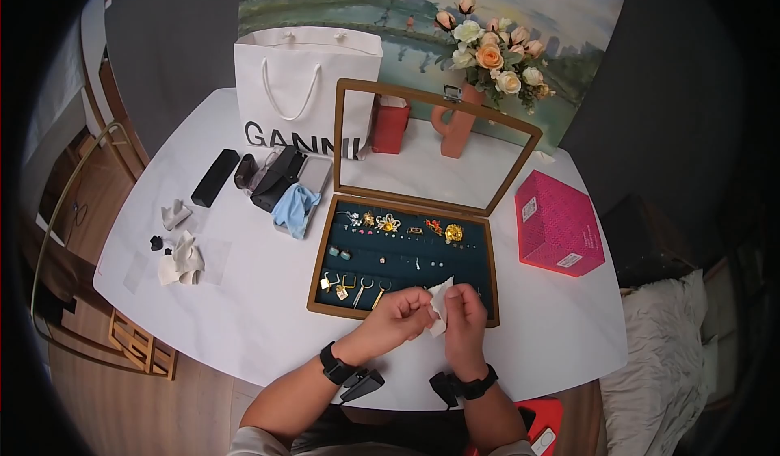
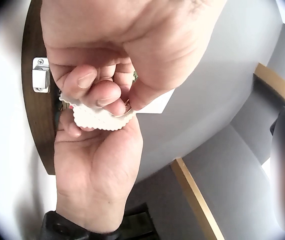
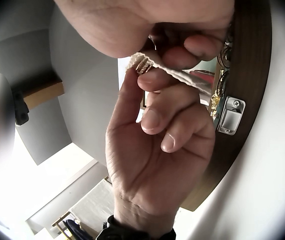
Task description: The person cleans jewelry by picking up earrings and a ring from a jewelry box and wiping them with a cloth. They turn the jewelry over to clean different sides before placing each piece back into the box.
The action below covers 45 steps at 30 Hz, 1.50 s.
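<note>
A small white cloth with a scalloped edge (image 1: 439, 304) (image 2: 100, 119) (image 3: 185, 77) is stretched between both hands above the front of the open jewellery box (image 1: 406, 204). In the right wrist view, my left hand (image 1: 394, 319) (image 2: 127, 45) (image 3: 160, 150) pinches a small gold banded piece, which looks like a ring (image 3: 144, 66), against the cloth between thumb and fingertip. My right hand (image 1: 465, 330) (image 2: 97, 165) (image 3: 147, 22) grips the cloth's other side; its fingertips are partly hidden.
Earrings and other jewellery lie in rows on the dark green lining; the glass lid (image 1: 345, 131) stands raised. Behind are a white paper bag (image 1: 305, 90) and a flower vase (image 1: 460, 127). A pink box (image 1: 561, 224) is right; black cases (image 1: 215, 177), a blue cloth (image 1: 294, 210) and crumpled wrappings (image 1: 183, 261) are left.
</note>
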Available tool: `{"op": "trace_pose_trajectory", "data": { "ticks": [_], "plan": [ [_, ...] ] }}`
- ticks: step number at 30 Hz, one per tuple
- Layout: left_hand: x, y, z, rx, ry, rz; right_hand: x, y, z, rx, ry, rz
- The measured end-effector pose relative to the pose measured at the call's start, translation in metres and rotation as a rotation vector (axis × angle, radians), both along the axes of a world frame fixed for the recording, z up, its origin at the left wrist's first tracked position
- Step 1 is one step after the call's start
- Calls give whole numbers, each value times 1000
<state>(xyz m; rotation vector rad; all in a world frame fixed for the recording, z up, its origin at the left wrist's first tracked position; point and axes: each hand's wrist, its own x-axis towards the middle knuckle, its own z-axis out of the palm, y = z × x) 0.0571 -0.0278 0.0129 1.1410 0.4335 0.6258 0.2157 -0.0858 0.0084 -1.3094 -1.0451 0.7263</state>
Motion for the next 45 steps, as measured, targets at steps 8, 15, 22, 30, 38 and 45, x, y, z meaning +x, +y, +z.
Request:
{"op": "trace_pose_trajectory", "data": {
  "ticks": [8, 15, 22, 30, 38, 45],
  "plan": [
    [4, -2, -7, -39, -83, 46, -4, -3, 11, 2, 36, 14],
    [3, -1, -11, -77, -139, 56, -7, -3, 5, 30, 10, 0],
    [1, -2, -2, 65, -63, 51, -12, -6, 4, 32, 21, -97],
    [0, 1, -5, -44, -97, 45, -5, 0, 2, 72, 19, -144],
    [4, 3, -9, -105, -38, 107, -3, -1, -3, 79, 159, 90],
    [6, 0, -9, -26, 26, 140, 4, 6, -12, 174, -197, -42]
  ]
}}
